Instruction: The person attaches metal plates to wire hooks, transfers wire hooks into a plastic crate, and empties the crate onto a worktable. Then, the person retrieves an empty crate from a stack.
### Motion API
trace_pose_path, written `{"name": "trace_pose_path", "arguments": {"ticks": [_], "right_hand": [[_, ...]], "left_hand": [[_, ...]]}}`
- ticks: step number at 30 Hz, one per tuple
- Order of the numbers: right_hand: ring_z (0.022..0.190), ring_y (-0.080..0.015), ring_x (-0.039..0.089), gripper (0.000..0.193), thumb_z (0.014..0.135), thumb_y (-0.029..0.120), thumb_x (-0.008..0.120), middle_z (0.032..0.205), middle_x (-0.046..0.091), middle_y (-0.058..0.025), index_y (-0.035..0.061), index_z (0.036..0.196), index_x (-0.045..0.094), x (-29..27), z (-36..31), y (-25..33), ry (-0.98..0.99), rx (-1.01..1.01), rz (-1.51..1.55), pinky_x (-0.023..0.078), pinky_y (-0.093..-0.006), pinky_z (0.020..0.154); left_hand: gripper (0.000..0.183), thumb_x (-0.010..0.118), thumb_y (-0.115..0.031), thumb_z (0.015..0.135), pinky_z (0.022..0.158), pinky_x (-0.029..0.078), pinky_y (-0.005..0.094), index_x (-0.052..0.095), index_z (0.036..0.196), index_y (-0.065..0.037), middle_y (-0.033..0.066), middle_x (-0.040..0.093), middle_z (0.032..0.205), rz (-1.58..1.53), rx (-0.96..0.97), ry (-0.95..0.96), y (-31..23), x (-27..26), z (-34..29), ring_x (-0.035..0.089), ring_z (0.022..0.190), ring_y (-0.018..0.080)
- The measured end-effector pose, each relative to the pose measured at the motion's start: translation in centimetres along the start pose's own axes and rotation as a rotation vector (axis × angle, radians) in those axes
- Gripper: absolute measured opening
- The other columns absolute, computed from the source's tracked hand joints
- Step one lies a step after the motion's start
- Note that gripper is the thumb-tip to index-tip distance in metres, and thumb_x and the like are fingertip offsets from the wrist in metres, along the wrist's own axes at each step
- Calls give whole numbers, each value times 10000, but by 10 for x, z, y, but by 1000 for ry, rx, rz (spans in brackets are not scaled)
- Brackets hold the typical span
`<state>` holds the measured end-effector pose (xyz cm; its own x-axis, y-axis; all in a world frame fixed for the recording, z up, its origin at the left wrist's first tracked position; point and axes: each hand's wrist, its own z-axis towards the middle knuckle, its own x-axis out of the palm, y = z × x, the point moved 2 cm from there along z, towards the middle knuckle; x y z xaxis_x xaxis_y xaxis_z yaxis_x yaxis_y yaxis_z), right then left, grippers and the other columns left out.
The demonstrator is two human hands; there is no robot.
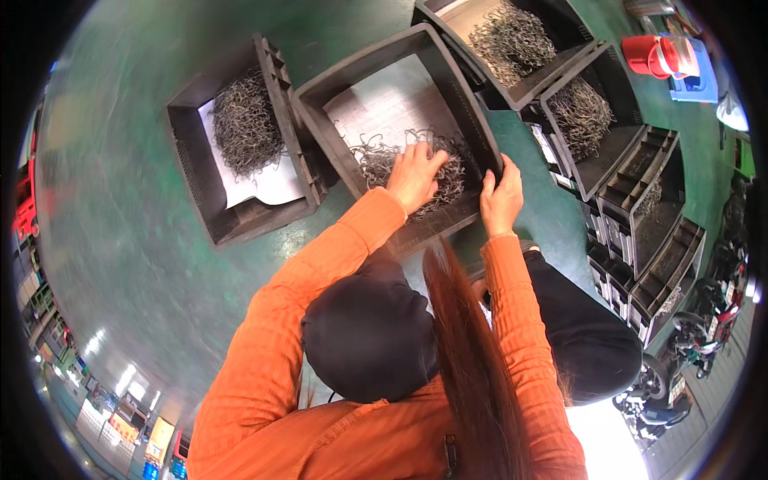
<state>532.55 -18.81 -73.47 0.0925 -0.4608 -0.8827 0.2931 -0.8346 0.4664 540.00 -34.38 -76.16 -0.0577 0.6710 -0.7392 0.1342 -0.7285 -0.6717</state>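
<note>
A black plastic crate [460, 96] lined with white paper sits tilted in front of me on the green floor. A tangle of thin dark wire pieces [376, 164] lies at its near end. My left hand [414, 174] rests flat on that tangle, fingers spread into it. My right hand [502, 198] grips the crate's near right corner rim. Both arms wear orange sleeves.
Another black crate [204, 188] with wire pieces on white paper stands to the left. More crates [592, 76] with the same pieces line the right, then stacked empty ones [656, 240]. A red container [660, 54] lies at the top right. Parked motorbikes [704, 320] fill the right edge.
</note>
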Motion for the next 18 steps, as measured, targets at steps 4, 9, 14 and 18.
{"name": "trace_pose_path", "arguments": {"ticks": [4,9,14,18], "right_hand": [[947,-322,532,360,755,87,547,1009,558,-152,45,1110,501,2,1,1,16,13,-6,412,-390,826],[940,-332,537,349,770,102,541,1031,550,-158,28,1105,481,4,-1,-11,4,9,-95,423,-386,797],[959,-340,523,402,759,102,557,1056,535,-168,50,1144,455,5,-1,-5,58,7,-100,411,-400,814],[1143,-367,373,662,647,20,603,1216,405,-196,89,1258,358,-3,0,22,123,-18,-256,303,-426,958]], "left_hand": [[389,645,-89,595,746,429,398,488,952,-84,128,454,907,-199,-36,-123,0,-13,-9,489,867,306],[351,632,-96,589,729,428,366,465,895,-64,114,457,872,-549,-255,-187,-11,-50,-11,496,828,274],[359,656,-94,579,742,407,331,456,872,-34,115,488,859,-698,-312,-268,-13,-82,-16,494,832,244],[365,664,-102,587,762,405,332,456,877,-24,120,501,871,-747,-316,-369,-12,-92,-16,497,846,241]]}}
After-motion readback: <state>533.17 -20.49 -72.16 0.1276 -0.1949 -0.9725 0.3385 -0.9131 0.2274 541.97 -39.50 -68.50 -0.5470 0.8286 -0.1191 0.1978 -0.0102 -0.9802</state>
